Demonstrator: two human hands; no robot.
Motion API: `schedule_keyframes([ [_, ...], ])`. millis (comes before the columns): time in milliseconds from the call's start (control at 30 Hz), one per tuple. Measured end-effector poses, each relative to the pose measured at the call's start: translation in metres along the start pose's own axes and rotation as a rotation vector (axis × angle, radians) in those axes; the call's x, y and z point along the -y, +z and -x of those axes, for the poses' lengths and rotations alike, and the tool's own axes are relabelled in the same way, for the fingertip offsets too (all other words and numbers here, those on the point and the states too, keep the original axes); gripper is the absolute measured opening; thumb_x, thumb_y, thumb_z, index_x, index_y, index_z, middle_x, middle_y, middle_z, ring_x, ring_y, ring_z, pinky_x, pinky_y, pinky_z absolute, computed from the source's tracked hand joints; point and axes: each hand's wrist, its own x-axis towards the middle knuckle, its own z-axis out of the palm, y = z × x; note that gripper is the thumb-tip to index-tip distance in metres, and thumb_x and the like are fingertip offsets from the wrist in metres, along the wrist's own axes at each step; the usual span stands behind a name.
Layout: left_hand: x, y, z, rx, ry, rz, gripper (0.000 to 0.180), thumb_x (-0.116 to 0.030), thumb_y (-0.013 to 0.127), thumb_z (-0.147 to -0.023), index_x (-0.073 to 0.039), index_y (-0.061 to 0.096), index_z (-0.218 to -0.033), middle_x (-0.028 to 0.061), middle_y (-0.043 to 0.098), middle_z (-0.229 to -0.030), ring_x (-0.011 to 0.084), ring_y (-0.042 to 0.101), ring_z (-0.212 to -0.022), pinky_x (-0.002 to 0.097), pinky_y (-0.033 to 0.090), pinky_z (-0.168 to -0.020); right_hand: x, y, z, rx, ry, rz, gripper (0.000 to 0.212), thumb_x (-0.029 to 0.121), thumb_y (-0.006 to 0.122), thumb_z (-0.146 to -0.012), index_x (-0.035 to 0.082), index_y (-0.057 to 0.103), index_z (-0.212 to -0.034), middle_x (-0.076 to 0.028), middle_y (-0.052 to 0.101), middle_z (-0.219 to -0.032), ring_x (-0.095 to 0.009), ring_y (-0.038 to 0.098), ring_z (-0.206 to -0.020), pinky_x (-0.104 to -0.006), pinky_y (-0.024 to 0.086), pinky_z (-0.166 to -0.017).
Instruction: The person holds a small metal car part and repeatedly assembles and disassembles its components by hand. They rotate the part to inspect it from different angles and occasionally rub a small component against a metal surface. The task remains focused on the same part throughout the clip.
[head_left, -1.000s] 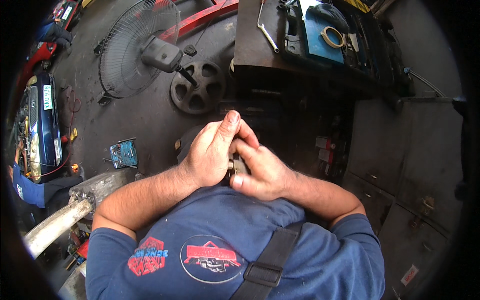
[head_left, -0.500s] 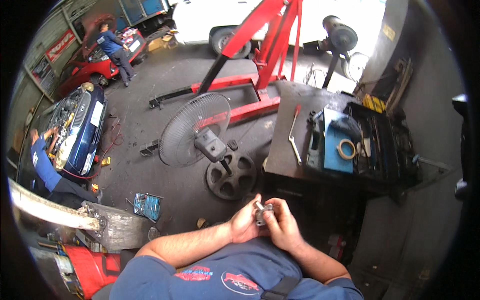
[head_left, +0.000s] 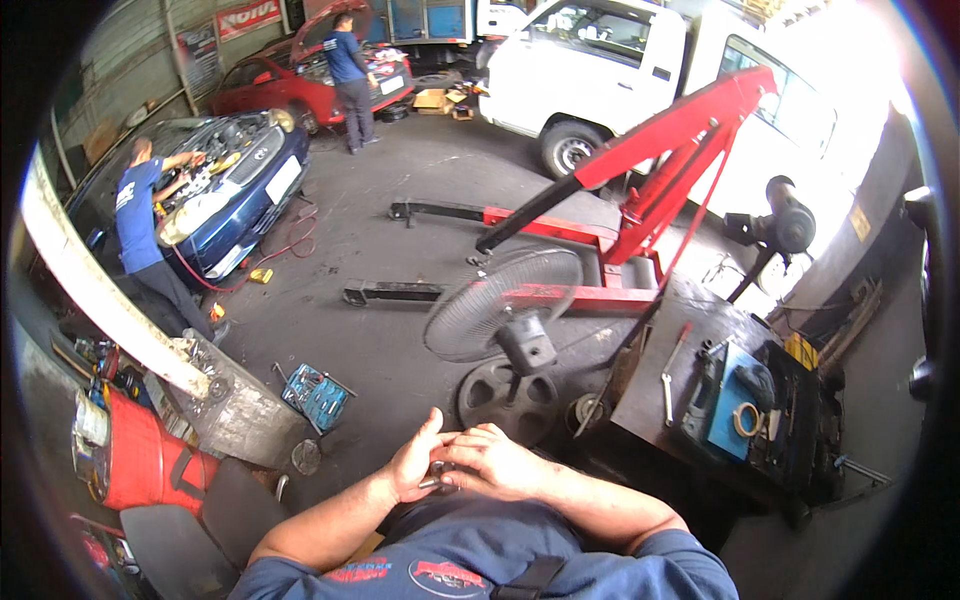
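Both hands meet close in front of my torso around a small metal part (head_left: pixel 434 481). My left hand (head_left: pixel 412 462) cups it from the left with the thumb raised. Over the top, my right hand (head_left: pixel 492 463) lies with its fingers bent across the part and touching the left hand. Only a bit of grey metal shows between the palms; the rest of the part is hidden, so I cannot tell its exact kind.
Ahead stands a pedestal fan (head_left: pixel 505 310), with a red engine hoist (head_left: pixel 640 190) behind it. A workbench (head_left: pixel 640 400) at right bears a wrench (head_left: pixel 668 395) and a tape roll (head_left: pixel 746 420). A blue tool case (head_left: pixel 315 398) lies left. Two people work at cars.
My view has swung up and left, showing more of the white truck. My right hand has turned over and now covers most of the metal part, which showed plainly between the fingers before.
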Motion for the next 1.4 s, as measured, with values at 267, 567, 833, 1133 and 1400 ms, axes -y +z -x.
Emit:
schedule_keyframes([
  [267, -0.095, -0.141, 0.073, -0.116, 0.114, 0.380, 0.104, -0.085, 0.024, -0.084, 0.006, 0.059, -0.118, 0.0164, 0.065, -0.110, 0.0279, 0.065, -0.101, 0.0426, 0.053, -0.087, 0.012, 0.066, -0.174, -0.046, -0.249, 0.322, 0.043, 0.028, 0.072, -0.080, 0.011, 0.059, -0.118, -0.007, 0.056, -0.107, -0.025, 0.058, -0.098, -0.0415, 0.041, -0.096],
  [567, -0.160, -0.217, 0.128, -0.261, 0.290, 0.370, 0.102, -0.086, 0.027, -0.083, 0.005, 0.058, -0.117, 0.0158, 0.066, -0.109, 0.0273, 0.065, -0.100, 0.0422, 0.051, -0.090, 0.008, 0.114, -0.302, 0.004, -0.326, 0.219, 0.038, 0.024, 0.072, -0.078, 0.008, 0.064, -0.111, -0.008, 0.061, -0.108, -0.026, 0.059, -0.109, -0.0401, 0.045, -0.096],
  [833, -0.207, -0.255, 0.122, -0.312, 0.300, 0.387, 0.109, -0.088, 0.021, -0.082, 0.008, 0.057, -0.120, 0.0185, 0.065, -0.110, 0.0284, 0.064, -0.103, 0.0438, 0.049, -0.095, -0.019, 0.116, -0.374, 0.151, -0.239, 0.155, 0.033, 0.021, 0.071, -0.074, 0.005, 0.066, -0.101, -0.011, 0.064, -0.111, -0.028, 0.062, -0.106, -0.0402, 0.047, -0.094],
  [1133, -0.308, -0.329, 0.048, -0.387, 0.392, 0.407, 0.094, -0.081, 0.028, -0.087, 0.002, 0.059, -0.120, 0.0152, 0.065, -0.115, 0.0266, 0.065, -0.104, 0.0432, 0.052, -0.092, -0.131, 0.087, -0.494, 0.107, -0.438, 0.076, 0.026, 0.015, 0.071, -0.067, 0.004, 0.064, -0.090, -0.010, 0.063, -0.091, -0.030, 0.065, -0.089, -0.0420, 0.052, -0.082],
  [1400, -0.445, -0.359, -0.037, -0.403, 0.382, 0.358, 0.088, -0.083, 0.027, -0.086, -0.002, 0.057, -0.102, 0.0083, 0.062, -0.093, 0.0186, 0.064, -0.082, 0.0325, 0.054, -0.073, -0.237, 0.026, -0.596, 0.068, -0.321, -0.129, 0.026, 0.006, 0.070, -0.068, 0.003, 0.067, -0.094, -0.011, 0.066, -0.096, -0.031, 0.066, -0.092, -0.0409, 0.055, -0.081],
])
